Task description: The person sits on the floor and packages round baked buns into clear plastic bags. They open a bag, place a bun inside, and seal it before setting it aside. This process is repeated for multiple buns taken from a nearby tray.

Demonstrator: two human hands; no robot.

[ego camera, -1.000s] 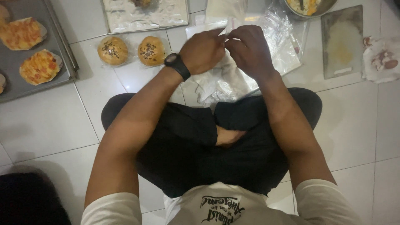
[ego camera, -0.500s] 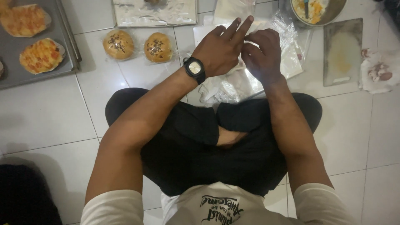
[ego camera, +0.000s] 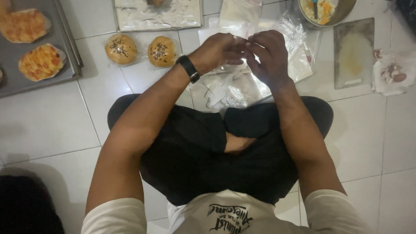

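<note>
Between left hand [ego camera: 219, 51] and right hand [ego camera: 268, 54]: thin clear plastic bag [ego camera: 241, 40], crinkled.

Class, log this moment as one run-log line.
left hand: pinching clear plastic bag | right hand: same bag | wrapped buns: floor, left of hands | baking tray: far left

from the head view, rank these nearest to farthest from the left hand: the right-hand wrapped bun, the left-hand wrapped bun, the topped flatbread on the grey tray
1. Right-hand wrapped bun, just left of the left hand.
2. Left-hand wrapped bun, farther left on the floor.
3. Topped flatbread, on the grey tray at far left.
</note>
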